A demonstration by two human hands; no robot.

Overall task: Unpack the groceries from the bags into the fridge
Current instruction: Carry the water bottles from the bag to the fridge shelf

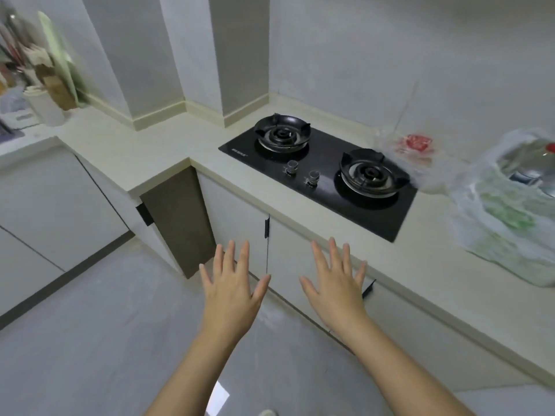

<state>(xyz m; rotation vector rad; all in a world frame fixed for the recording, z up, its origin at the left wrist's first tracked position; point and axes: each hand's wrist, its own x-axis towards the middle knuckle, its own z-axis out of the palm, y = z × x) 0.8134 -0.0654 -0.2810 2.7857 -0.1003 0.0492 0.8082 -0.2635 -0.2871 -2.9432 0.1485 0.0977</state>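
Two clear plastic grocery bags lie on the cream countertop (156, 151) at the right. The smaller bag (416, 154) holds something red and sits just right of the stove. The larger bag (507, 214) holds green vegetables and runs out of the frame at the right edge. My left hand (232, 286) and my right hand (336, 283) are stretched out in front of me with fingers spread, palms down, holding nothing. Both hover in front of the white cabinet doors, below and left of the bags. No fridge is in view.
A black two-burner gas stove (318, 163) is set into the counter. A metal pot (528, 163) stands behind the larger bag. At the far left are a utensil holder (45, 106) and a pale green board (57, 55). Grey floor tiles (90, 340) spread below.
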